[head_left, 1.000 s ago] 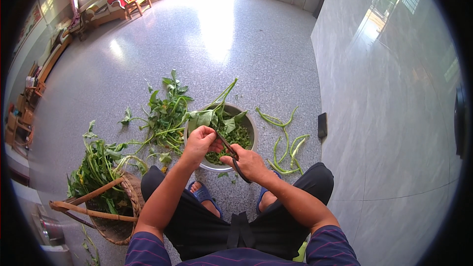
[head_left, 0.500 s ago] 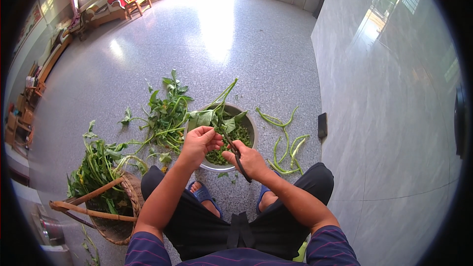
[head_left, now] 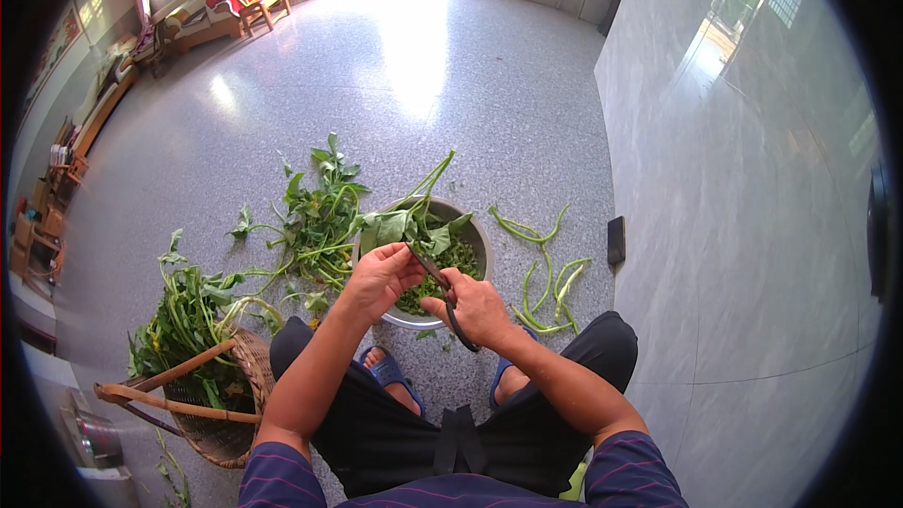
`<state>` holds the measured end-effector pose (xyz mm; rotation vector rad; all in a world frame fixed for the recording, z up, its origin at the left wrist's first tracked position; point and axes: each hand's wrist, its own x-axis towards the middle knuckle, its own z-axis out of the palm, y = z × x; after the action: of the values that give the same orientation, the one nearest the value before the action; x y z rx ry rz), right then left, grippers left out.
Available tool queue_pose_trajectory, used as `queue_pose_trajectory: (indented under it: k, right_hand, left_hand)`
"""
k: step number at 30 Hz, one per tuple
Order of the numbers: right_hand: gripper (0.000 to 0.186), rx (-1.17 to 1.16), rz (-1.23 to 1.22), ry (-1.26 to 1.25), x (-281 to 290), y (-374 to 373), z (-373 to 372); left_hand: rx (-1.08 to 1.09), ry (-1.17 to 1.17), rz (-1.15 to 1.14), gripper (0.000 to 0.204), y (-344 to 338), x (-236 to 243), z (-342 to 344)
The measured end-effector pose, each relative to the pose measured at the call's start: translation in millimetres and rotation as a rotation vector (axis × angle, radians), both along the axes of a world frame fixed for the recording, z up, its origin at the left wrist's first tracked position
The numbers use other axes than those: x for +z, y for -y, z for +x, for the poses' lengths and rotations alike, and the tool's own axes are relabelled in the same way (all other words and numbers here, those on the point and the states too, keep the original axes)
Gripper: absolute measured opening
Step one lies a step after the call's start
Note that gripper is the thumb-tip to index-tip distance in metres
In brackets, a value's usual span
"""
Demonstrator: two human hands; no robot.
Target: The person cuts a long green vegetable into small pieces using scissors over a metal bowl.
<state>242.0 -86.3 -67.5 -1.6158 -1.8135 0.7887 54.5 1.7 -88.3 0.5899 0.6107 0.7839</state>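
Scissors [head_left: 440,277] now sit further toward 11 o'clock, near the left hand [head_left: 381,277], its fingers seemingly pinching a leaf [head_left: 386,227]; right hand [head_left: 478,306] fingers curl round the handles, bowl [head_left: 484,249] below probably catching bits.

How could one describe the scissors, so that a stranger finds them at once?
On the speckled floor, find the round metal bowl just beyond the blue sandals. Over its near side, the person's right grip holds the scissors. Their slim, dark shape sets them apart from the chopped greens in the bowl.
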Motion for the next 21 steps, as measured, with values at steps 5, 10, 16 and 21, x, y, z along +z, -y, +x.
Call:
queue_pose_trajectory:
  k: [5,10,16,21]
  right_hand:
    - [0.054,0.032,0.015,0.027,1.0,0.0,-0.1]
    - [0.051,0.018,0.021,0.021,-1.7,0.4,-0.2]
    - [0.048,0.006,-0.115,0.046,8.5,1.0,-0.9]
    - [0.048,-0.041,-0.179,-0.247,-20.0,-3.7,3.2]
  left_hand:
    - [-0.003,-0.044,-0.002,0.013,0.8,-2.0,-3.5]
    - [0.022,-0.145,0.022,0.011,3.6,2.3,-0.1]
    - [0.052,-0.219,0.047,0.013,4.9,7.5,-0.7]
    - [0.064,-0.203,0.037,0.015,5.9,7.7,1.3]
